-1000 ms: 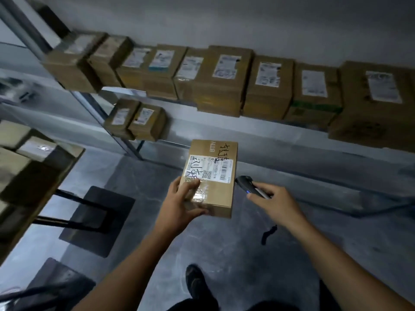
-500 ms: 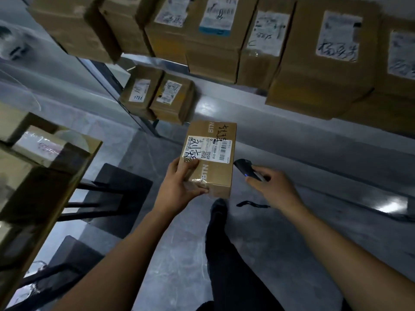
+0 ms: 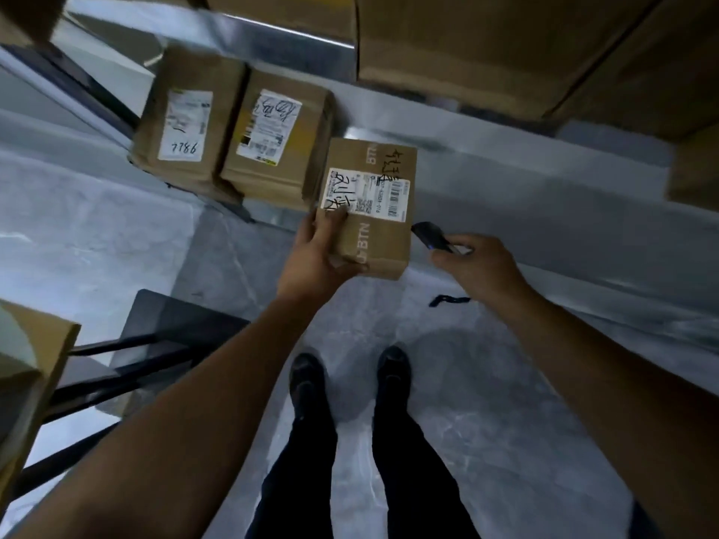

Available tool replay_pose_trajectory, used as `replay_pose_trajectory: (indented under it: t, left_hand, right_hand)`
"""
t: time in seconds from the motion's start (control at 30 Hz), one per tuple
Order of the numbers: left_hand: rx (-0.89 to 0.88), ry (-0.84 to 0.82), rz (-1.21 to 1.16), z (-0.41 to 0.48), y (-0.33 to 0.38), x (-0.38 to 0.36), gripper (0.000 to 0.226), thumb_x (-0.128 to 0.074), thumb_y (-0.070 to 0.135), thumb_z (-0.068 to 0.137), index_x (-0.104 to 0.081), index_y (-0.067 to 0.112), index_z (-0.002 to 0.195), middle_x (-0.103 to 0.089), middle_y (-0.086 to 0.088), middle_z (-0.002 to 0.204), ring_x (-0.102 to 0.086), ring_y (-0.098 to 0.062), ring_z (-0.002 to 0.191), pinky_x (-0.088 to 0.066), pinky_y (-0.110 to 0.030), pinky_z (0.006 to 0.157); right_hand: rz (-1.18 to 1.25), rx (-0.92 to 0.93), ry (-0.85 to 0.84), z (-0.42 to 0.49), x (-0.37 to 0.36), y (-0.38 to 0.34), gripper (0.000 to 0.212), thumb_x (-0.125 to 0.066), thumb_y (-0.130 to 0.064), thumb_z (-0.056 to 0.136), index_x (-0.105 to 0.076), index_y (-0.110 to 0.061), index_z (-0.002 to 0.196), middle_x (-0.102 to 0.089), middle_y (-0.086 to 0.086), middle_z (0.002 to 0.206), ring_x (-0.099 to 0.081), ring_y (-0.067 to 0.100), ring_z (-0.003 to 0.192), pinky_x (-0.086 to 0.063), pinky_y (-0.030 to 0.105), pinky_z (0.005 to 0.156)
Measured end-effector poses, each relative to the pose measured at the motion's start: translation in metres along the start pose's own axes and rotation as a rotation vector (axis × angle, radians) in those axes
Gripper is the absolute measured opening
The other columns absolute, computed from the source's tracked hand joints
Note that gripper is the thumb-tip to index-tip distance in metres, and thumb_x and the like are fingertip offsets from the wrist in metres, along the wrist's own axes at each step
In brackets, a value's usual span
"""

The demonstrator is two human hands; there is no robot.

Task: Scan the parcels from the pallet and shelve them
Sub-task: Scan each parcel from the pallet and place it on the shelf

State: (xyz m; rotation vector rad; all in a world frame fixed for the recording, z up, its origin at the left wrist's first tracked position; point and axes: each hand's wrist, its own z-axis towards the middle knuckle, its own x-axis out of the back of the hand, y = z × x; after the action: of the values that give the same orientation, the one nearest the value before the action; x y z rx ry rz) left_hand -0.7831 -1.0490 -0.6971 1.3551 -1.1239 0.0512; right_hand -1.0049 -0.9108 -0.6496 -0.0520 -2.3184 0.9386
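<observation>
At twelve o'clock the left hand [image 3: 319, 258] grips the parcel [image 3: 369, 212] by its near left corner alone, so it could tip and drop. At one o'clock the right hand [image 3: 478, 262] holds the scanner [image 3: 432, 235], which might clip the shelf [image 3: 525, 196] beyond.

I've stepped in and carried the parcel [image 3: 373, 212] forward in my left hand [image 3: 319, 258], so it is now just beside the labelled box [image 3: 272, 149] on the lower shelf [image 3: 505, 180]. My right hand [image 3: 478, 266] has brought the scanner [image 3: 432, 235] along. My left shoe [image 3: 307, 379] and right shoe [image 3: 395, 375] now stand level.
</observation>
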Motion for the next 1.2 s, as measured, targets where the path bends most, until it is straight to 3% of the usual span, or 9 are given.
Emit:
replay_pose_trajectory:
  t: [0.1, 0.23, 0.4, 0.53, 0.67, 0.73, 0.93, 1.07, 1.2]
  left_hand:
    - [-0.109, 0.114, 0.316, 0.038, -0.029, -0.015, 0.087, -0.081, 0.043, 0.082, -0.037, 0.031, 0.157, -0.014, -0.012, 0.168, -0.013, -0.041, 0.154, -0.023, -0.057, 0.122]
    - [-0.199, 0.118, 0.524, 0.066, -0.046, -0.033, 0.094, -0.069, 0.047, 0.09, -0.017, 0.02, 0.163, -0.007, -0.011, 0.171, 0.002, -0.038, 0.157, -0.003, -0.052, 0.127]
    - [-0.152, 0.012, 0.612, 0.076, -0.044, -0.045, 0.132, -0.048, 0.09, 0.073, 0.0, 0.005, 0.162, 0.004, -0.016, 0.171, 0.006, -0.032, 0.158, -0.002, -0.05, 0.128]
    - [-0.053, -0.078, 0.667, 0.094, -0.027, -0.041, 0.146, -0.045, 0.098, 0.065, 0.011, 0.002, 0.159, 0.013, -0.02, 0.169, 0.015, -0.032, 0.156, 0.005, -0.047, 0.127]
    - [-0.03, -0.123, 0.566, 0.08, -0.007, -0.022, 0.14, -0.054, 0.091, 0.071, 0.015, 0.008, 0.16, 0.016, -0.016, 0.169, 0.018, -0.031, 0.155, 0.004, -0.048, 0.127]
    - [-0.083, -0.106, 0.53, 0.063, 0.006, -0.007, 0.134, -0.048, 0.091, 0.072, 0.014, 0.013, 0.161, 0.014, -0.011, 0.17, 0.018, -0.029, 0.155, 0.003, -0.047, 0.127]
    - [-0.232, -0.143, 0.482, 0.005, 0.053, 0.028, 0.125, -0.043, 0.09, 0.073, -0.003, 0.014, 0.164, 0.005, -0.008, 0.171, 0.015, -0.027, 0.156, 0.002, -0.044, 0.127]
    - [-0.273, -0.219, 0.443, -0.036, 0.099, 0.032, 0.123, -0.046, 0.091, 0.073, -0.005, 0.019, 0.164, 0.002, -0.005, 0.172, 0.016, -0.023, 0.155, 0.001, -0.043, 0.125]
    - [-0.395, -0.274, 0.337, -0.07, 0.167, 0.024, 0.118, -0.04, 0.093, 0.074, -0.026, 0.015, 0.161, -0.02, -0.009, 0.168, -0.005, -0.034, 0.156, -0.012, -0.053, 0.126]
  right_hand:
    - [-0.031, 0.011, 0.025, 0.039, -0.022, 0.0, 0.036, -0.076, -0.036, 0.083, -0.074, -0.024, 0.117, -0.069, -0.005, 0.095, -0.066, 0.019, 0.09, -0.056, 0.037, 0.085]
    - [-0.057, 0.02, 0.042, 0.067, -0.051, 0.003, 0.033, -0.075, -0.034, 0.085, -0.074, -0.009, 0.108, -0.07, 0.018, 0.111, -0.065, 0.033, 0.098, -0.054, 0.051, 0.09]
    - [0.012, -0.017, 0.076, 0.083, -0.058, -0.003, 0.032, -0.075, -0.037, 0.083, -0.076, -0.022, 0.111, -0.073, 0.008, 0.106, -0.064, 0.021, 0.085, -0.056, 0.043, 0.085]
    - [-0.042, 0.035, 0.049, 0.088, -0.046, -0.017, 0.032, -0.073, -0.04, 0.083, -0.075, -0.024, 0.112, -0.074, 0.002, 0.101, -0.068, 0.019, 0.091, -0.055, 0.037, 0.08]
    - [-0.068, 0.073, 0.081, 0.055, -0.032, -0.022, 0.042, -0.074, -0.04, 0.085, -0.07, -0.027, 0.124, -0.073, 0.0, 0.113, -0.067, 0.019, 0.098, -0.056, 0.035, 0.082]
    - [-0.022, 0.064, 0.121, 0.024, -0.022, -0.018, 0.05, -0.075, -0.042, 0.084, -0.066, -0.027, 0.13, -0.072, -0.002, 0.114, -0.067, 0.015, 0.092, -0.054, 0.027, 0.075]
    - [0.079, 0.009, 0.272, -0.088, 0.016, -0.006, 0.055, -0.072, -0.048, 0.085, -0.062, -0.03, 0.136, -0.071, 0.0, 0.116, -0.066, 0.012, 0.096, -0.052, 0.022, 0.076]
    - [0.235, -0.066, 0.367, -0.17, 0.056, 0.004, 0.054, -0.07, -0.052, 0.085, -0.061, -0.036, 0.136, -0.067, -0.012, 0.115, -0.062, -0.01, 0.089, -0.046, 0.006, 0.072]
    - [0.34, -0.084, 0.498, -0.246, 0.107, 0.017, 0.055, -0.072, -0.047, 0.084, -0.059, -0.037, 0.137, -0.067, -0.015, 0.117, -0.064, -0.002, 0.096, -0.054, 0.017, 0.081]
